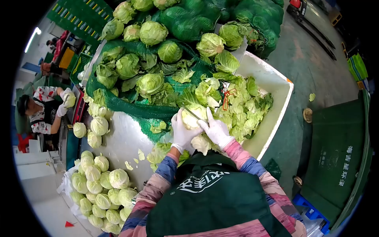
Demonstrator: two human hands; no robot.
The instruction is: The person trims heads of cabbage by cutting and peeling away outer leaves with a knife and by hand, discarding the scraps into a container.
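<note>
Both my hands wear white gloves. My left hand (182,132) is wrapped round the left side of a pale cabbage (190,121). On its right side is my right hand (216,128), closed round the end of a knife (192,113) whose blade lies across the cabbage. Another pale cabbage (202,143) sits just below my hands. To the right, loose green leaves (241,114) fill a white foam box (272,79). Untrimmed cabbages (150,83) lie on green netting (118,104) above and left of my hands.
Trimmed cabbages (94,173) are piled at the lower left, near the metal table (124,136). A co-worker (45,106) at the far left holds a cabbage. Full green net bags (189,19) stand at the top. A large green bin (335,158) is at the right.
</note>
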